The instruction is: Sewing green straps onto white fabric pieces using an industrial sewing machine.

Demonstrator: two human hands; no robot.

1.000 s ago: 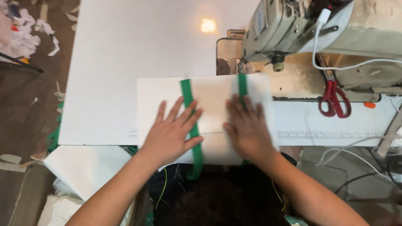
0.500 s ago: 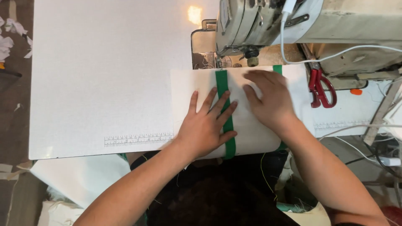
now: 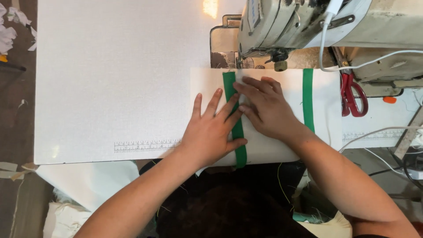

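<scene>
Both hands lie flat, fingers spread and grasping nothing: the left hand (image 3: 213, 132) presses the white rectangular fabric panel (image 3: 269, 145) with its fingertips on the nearer green fabric strip (image 3: 238, 132), and the right hand (image 3: 266, 108) rests just beside it, fingers across the strip's upper part. The panel lies on the white sewing table (image 3: 114, 79), its far edge under the head of the grey industrial sewing machine (image 3: 308, 22). A second green strip (image 3: 308, 97) runs to the right, near red-handled scissors (image 3: 352, 94).

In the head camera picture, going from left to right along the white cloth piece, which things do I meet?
Left hand → left green strip → right hand → right green strip → red-handled scissors.
</scene>
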